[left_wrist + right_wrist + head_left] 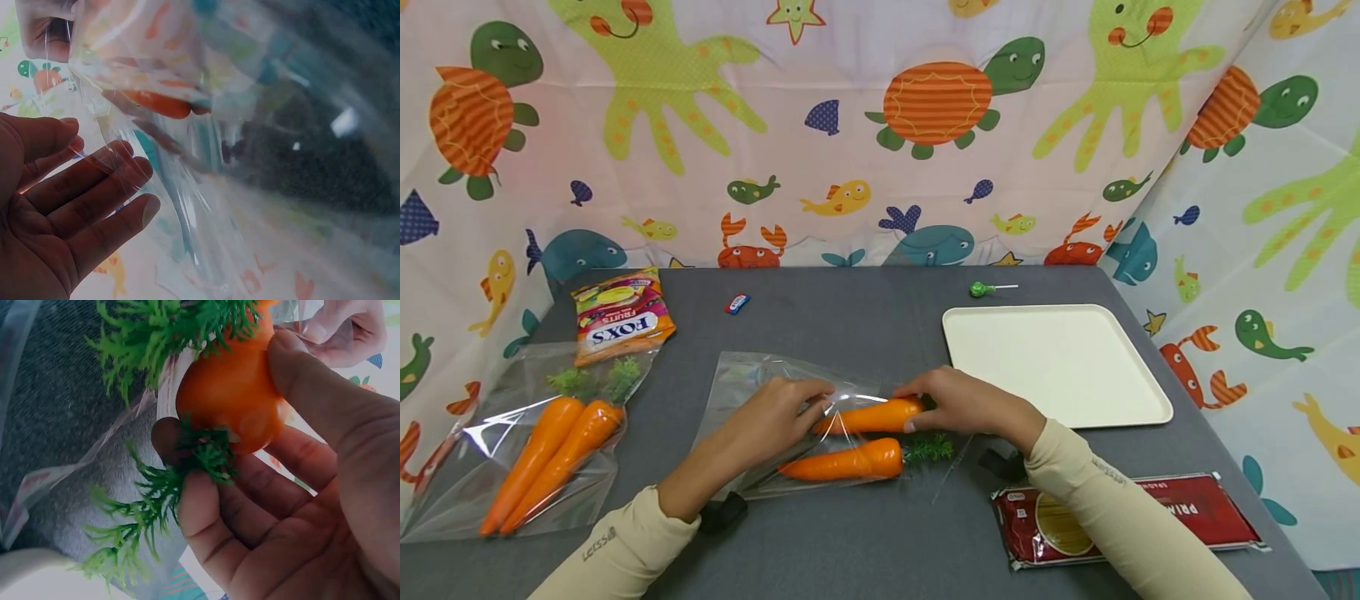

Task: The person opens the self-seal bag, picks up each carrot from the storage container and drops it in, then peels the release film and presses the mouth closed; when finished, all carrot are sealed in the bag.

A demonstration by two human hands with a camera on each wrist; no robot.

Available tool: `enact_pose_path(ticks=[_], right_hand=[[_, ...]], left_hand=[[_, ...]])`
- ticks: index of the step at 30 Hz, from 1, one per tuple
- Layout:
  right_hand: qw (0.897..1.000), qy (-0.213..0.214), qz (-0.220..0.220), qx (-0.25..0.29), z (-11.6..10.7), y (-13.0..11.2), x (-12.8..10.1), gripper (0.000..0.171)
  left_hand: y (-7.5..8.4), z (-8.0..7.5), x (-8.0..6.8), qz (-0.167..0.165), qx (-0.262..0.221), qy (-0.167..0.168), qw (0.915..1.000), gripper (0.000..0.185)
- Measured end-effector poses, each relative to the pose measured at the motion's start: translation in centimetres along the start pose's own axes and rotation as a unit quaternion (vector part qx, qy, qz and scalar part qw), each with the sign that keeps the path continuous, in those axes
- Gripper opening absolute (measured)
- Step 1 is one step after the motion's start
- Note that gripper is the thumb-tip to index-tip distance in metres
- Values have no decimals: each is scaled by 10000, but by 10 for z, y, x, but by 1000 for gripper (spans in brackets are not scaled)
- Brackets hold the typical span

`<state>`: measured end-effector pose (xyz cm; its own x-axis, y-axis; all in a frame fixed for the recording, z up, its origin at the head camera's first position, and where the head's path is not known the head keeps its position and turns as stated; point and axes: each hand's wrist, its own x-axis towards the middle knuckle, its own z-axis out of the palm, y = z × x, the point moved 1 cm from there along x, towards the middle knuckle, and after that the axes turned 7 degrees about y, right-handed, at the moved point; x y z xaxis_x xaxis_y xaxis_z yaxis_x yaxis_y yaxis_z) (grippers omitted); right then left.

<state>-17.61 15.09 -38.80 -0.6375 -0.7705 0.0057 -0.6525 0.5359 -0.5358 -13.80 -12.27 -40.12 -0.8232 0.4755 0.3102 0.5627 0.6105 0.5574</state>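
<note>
In the head view, a clear plastic bag (741,375) lies at the middle of the table. My left hand (786,408) pinches the bag's film between thumb and index finger, its other fingers loosely extended in the left wrist view. With my right hand (962,404) I grip the leafy end of an orange carrot (874,417), thumb on one side and fingers around the other. In the right wrist view the carrot's green leaves (144,519) stick out past my fingertips. A second carrot (850,461) lies alongside, nearer me, its leaves toward the bag's right edge.
At left, another clear bag (456,492) holds two carrots (535,454), with a Fox's candy bag (625,317) behind it. A small wrapped candy (737,303) and a green lollipop (979,289) lie farther back. A cream tray (1052,358) and a red spaghetti pack (1187,508) are at right.
</note>
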Motion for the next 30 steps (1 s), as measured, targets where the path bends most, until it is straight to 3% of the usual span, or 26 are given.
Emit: enact_pose_path(ticks=[10, 23, 30], right_hand=[[9989, -323, -161, 290, 3, -6, 4, 42], [9992, -270, -235, 193, 11, -10, 13, 38], [9987, -168, -217, 427, 4, -13, 9, 36]], left_hand=[[-2, 0, 1, -30, -144, -92, 9998, 19], [1, -3, 7, -19, -70, -162, 9998, 21], [0, -3, 7, 26, -20, -205, 9998, 20]])
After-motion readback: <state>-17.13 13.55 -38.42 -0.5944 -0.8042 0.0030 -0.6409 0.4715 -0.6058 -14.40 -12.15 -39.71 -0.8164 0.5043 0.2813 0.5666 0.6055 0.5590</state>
